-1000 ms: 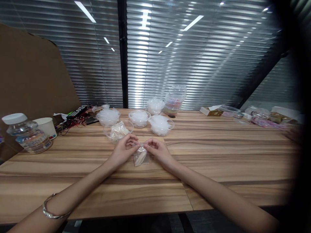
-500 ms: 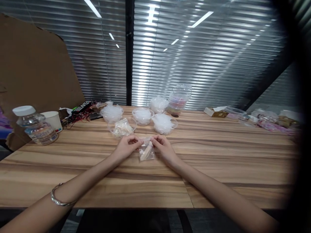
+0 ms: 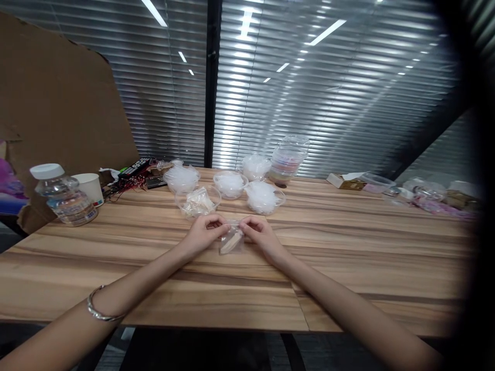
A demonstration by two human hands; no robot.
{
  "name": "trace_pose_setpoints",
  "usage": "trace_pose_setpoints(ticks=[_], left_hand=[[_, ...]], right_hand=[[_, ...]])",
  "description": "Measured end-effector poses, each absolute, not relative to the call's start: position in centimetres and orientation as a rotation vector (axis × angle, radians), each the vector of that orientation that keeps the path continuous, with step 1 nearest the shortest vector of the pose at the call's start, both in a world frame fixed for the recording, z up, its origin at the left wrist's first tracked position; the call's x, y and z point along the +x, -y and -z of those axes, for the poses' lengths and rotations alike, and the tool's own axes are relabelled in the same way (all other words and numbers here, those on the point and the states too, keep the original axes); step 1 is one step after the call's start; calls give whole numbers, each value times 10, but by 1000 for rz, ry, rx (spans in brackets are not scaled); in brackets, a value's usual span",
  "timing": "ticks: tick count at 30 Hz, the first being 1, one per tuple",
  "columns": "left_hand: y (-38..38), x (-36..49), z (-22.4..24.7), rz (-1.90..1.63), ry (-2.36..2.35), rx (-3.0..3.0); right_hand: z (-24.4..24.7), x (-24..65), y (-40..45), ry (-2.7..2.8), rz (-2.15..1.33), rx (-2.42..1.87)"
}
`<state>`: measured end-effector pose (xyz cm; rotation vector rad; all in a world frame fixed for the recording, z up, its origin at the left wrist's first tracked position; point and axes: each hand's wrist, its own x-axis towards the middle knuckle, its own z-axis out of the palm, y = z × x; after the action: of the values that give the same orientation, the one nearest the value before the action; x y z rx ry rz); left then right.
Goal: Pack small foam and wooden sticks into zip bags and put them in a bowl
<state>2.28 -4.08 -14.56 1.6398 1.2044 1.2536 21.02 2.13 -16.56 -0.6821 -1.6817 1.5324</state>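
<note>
Between the two hands, out near the middle of the worktop (image 3: 232, 301), a small clear bag (image 3: 240, 248) hangs or rests with a pale, slender bundle (image 3: 231, 242) lying slantwise in it. From where I stand, that much is done: the bundle is inside, well below the mouth. Whether the mouth is pressed closed I cannot tell, since the fingertips cover part of the upper edge; if it is open, closing it would be what is left. More cream-coloured packets (image 3: 198, 201) sit in a clear bowl (image 3: 215, 207) just beyond the left hand (image 3: 204, 230), though I cannot judge whether they are finished ones or waiting.

Both forearms reach in from the lower corners and slant toward each other, the left one wearing a silvery bracelet (image 3: 93, 307). The left hand pinches the bag's upper left corner between thumb and forefinger, its remaining fingers loosely curled. The right hand (image 3: 258, 233) mirrors it at the upper right corner, so the bag's top is held between two matching grips. It seems a light, careful hold, more fingertip than palm. I cannot make out whether the lower end touches the wood. Behind, bowls of white filmy material (image 3: 231, 195) stand close together, well apart from the bottle (image 3: 64, 201) off to the left.
</note>
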Motion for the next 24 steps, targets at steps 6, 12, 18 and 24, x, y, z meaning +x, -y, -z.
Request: trace_pose_setpoints(ticks=[6, 12, 18, 24], left_hand=[[43, 26, 143, -1179, -1195, 1711], [42, 28, 145, -1086, -1242, 1791], [44, 25, 144, -1057, -1264, 1901], [43, 26, 145, -1067, -1216, 1854]], right_hand=[[167, 209, -21, 1749, -1368, -650], [168, 207, -17, 1812, -1350, -600], [155, 207, -5, 1930, -1344, -586], [151, 207, -1, 1934, -1298, -589]])
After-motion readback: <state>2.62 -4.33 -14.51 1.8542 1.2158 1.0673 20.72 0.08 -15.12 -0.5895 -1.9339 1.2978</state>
